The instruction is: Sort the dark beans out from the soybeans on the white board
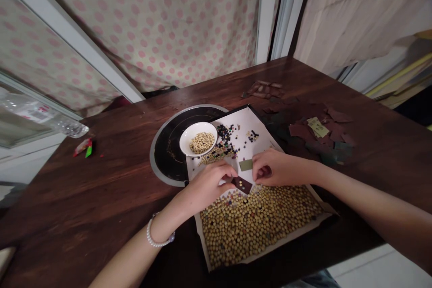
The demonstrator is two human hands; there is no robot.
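Note:
A big heap of tan beans point(256, 220) covers the near half of a white sheet point(249, 123) on a dark tray. Both hands hover at the heap's far edge. My left hand point(211, 182), with a pearl bracelet on the wrist, pinches a dark brown card point(243, 185). Fingers of my right hand point(275, 168) are curled beside a small green card point(246, 164); I cannot see what they hold. A white bowl point(198, 138) of tan beans sits just beyond, next to scattered dark beads point(225, 137).
The bowl rests on a round black inset plate point(167, 153) in the dark wooden table point(111, 180). Loose brown and green card scraps point(320, 132) lie to the right, more at the far edge. A plastic bottle point(43, 117) and a small red-green item point(84, 147) lie left.

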